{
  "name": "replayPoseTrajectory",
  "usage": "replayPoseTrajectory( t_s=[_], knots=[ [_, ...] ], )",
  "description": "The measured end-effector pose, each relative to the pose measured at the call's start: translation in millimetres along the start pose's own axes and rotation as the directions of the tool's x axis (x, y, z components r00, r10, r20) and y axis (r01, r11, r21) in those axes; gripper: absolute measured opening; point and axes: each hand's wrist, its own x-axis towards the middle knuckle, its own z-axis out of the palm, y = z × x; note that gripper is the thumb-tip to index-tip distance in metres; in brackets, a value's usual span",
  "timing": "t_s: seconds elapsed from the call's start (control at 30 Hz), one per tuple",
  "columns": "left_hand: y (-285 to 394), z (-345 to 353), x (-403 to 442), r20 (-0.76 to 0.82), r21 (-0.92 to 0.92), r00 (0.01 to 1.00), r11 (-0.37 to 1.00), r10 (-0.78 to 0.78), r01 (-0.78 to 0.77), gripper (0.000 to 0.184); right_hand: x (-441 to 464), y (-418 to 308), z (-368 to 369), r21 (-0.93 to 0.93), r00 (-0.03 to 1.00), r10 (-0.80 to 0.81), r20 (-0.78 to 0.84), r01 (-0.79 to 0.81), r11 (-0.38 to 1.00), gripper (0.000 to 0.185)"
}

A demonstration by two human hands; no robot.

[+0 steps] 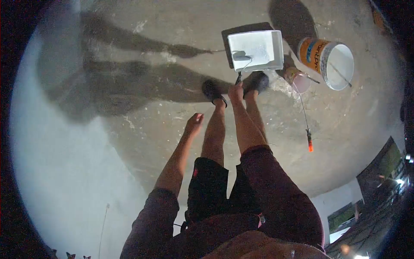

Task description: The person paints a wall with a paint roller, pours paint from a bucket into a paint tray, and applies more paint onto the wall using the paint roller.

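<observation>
I have the right hand [236,93] with its fingers wrapped around the handle [239,77] of the paint roller [242,57], whose head lies inside the tray [279,48] on the floor [189,26], likely to contain drips. The left hand [194,124] hangs apart, fingers partly curled; I can't tell whether they meet. The bucket [311,53] sits near the tray, presumably for reach.

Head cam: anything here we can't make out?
All in the head view:
Roller grip: lower part hidden inside the right hand.
Orange-handled tool: far end lost in blur at the small pot.
Bucket: its label curves out of sight around the far side.
Left hand: too small to tell whether it holds anything.
</observation>
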Motion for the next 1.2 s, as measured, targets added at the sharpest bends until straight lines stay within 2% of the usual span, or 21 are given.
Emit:
replayPoseTrajectory(
  t_s=[0.13,0.2,0.23,0.27,0.33,0.4,0.47,0.5,0.53,0.6,0.63,0.67,0.7,0.73,0.8,0.87,0.9,1.07,1.13,1.17,1.2],
  knots=[
    [-56,-35,-57,-0.033,-0.214,0.994,0.973,-0.1,0.091,0.038,20,8,27,-0.174,0.997,-0.08,0.001,0.079,0.982,0.034],
    [-113,-25,-80,-0.166,-0.344,0.986,0.935,0.032,-0.088,0.037,48,62,68,-0.141,0.965,-0.235,-0.113,0.218,0.966,0.033],
    [-134,-17,-96,-0.17,-0.364,0.985,0.927,0.023,-0.085,0.037,41,44,59,-0.106,0.998,-0.016,-0.068,0.009,0.994,0.032],
    [-148,-5,-112,-0.182,-0.376,0.983,0.925,-0.013,-0.057,0.039,52,60,64,-0.123,0.998,-0.032,-0.062,0.024,0.992,0.032],
    [-176,33,-144,-0.2,-0.407,0.978,0.913,-0.059,-0.028,0.041,80,108,85,-0.608,0.93,-0.329,0.164,0.358,0.709,0.03],
    [-204,69,-172,-0.161,-0.594,0.982,0.804,-0.097,-0.018,0.044,70,97,78,-0.535,0.933,-0.336,0.132,0.353,0.768,0.027],
    [-221,100,-198,-0.145,-0.596,0.988,0.802,-0.048,-0.049,0.037,59,67,68,-0.355,0.942,-0.33,0.058,0.329,0.875,0.022],
    [-199,100,-215,-0.037,-0.659,0.978,0.74,-0.207,0.131,0.041,48,61,65,-0.259,0.951,-0.308,0.034,0.306,0.916,0.02],
    [-196,109,-230,-0.033,-0.673,0.974,0.726,-0.223,0.143,0.041,37,64,69,-0.161,0.96,-0.28,0.016,0.278,0.947,0.018],
    [-196,128,-254,-0.151,-0.613,0.969,0.788,-0.197,0.065,0.052,52,90,99,-0.215,0.942,-0.327,0.078,0.336,0.917,0.016],
    [-200,138,-263,-0.004,-0.783,0.919,0.573,-0.395,0.243,0.053,60,102,112,-0.241,0.93,-0.352,0.11,0.368,0.898,0.015],
    [-210,147,-275,-0.004,-0.796,0.913,0.553,-0.409,0.244,0.053,67,114,125,-0.265,0.916,-0.376,0.141,0.4,0.877,0.015],
    [-222,159,-286,-0.122,-0.702,0.924,0.69,-0.361,0.177,0.053,74,123,133,-0.651,0.731,-0.596,0.332,0.635,0.416,0.013],
    [-238,175,-294,-0.18,-0.666,0.911,0.728,-0.37,0.164,0.053,80,129,138,-0.752,0.508,-0.619,0.598,0.623,-0.216,0.012],
    [-267,192,-311,-0.233,-0.638,0.89,0.752,-0.391,0.163,0.053,68,126,153,-0.731,0.496,-0.591,0.637,0.632,-0.257,0.012],
    [-279,190,-326,0.07,-0.857,0.798,0.373,-0.598,0.355,0.056,51,112,164,-0.714,0.502,-0.54,0.676,0.629,-0.309,0.013],
    [-284,192,-334,0.008,-0.826,0.82,0.458,-0.573,0.328,0.06,44,104,169,-0.707,0.508,-0.514,0.691,0.622,-0.337,0.013],
    [-314,203,-318,0.149,-0.803,0.76,0.371,-0.633,0.466,0.066,23,99,212,-0.669,0.526,-0.414,0.743,0.614,-0.42,0.015],
    [-337,217,-316,-0.135,-0.62,0.947,0.77,-0.292,0.149,0.065,12,102,233,-0.659,0.53,-0.392,0.752,0.624,-0.421,0.015],
    [-331,212,-317,-0.123,-0.64,0.943,0.751,-0.31,0.163,0.065,8,105,244,-0.647,0.523,-0.38,0.763,0.629,-0.431,0.015],
    [-299,203,-309,0.017,-0.73,0.904,0.612,-0.427,0.303,0.064,10,109,249,-0.633,0.513,-0.37,0.774,0.637,-0.44,0.016]
  ],
)
